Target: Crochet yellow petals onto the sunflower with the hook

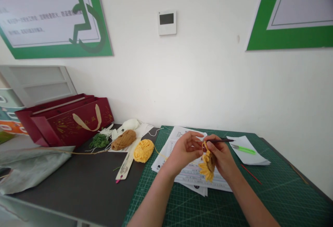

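Two hands (184, 152) (220, 156) work one dark hook (221, 140) and one crocheted flower (206, 170).

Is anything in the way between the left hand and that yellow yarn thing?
Nothing visible: the left hand is close beside the yellow yarn thing. The dark hook in the right hand lies just above it.

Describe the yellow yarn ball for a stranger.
Start at the green cutting mat. Beside its left edge, near the far corner, sits the yellow yarn ball. Its bright colour sets it apart from the brown yarn ball on its left.
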The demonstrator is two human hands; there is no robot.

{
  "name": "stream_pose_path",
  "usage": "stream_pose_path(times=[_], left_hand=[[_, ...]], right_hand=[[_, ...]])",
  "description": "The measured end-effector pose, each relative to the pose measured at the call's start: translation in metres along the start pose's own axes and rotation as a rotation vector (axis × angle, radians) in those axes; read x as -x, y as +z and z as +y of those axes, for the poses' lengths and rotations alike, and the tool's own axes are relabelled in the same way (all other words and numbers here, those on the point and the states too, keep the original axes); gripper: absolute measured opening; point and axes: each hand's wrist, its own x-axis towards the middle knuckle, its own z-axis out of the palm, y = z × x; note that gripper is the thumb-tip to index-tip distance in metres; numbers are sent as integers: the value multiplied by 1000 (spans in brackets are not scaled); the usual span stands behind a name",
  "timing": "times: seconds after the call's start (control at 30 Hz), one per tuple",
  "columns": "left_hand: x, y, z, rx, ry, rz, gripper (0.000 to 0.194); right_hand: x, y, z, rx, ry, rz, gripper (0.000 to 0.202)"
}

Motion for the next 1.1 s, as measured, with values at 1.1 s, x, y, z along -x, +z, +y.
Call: stream_pose_path(times=[1.1], left_hand=[[-4, -1, -32, 521, -481, -75, 9]], right_hand=[[12, 9, -8, 368, -267, 75, 15]])
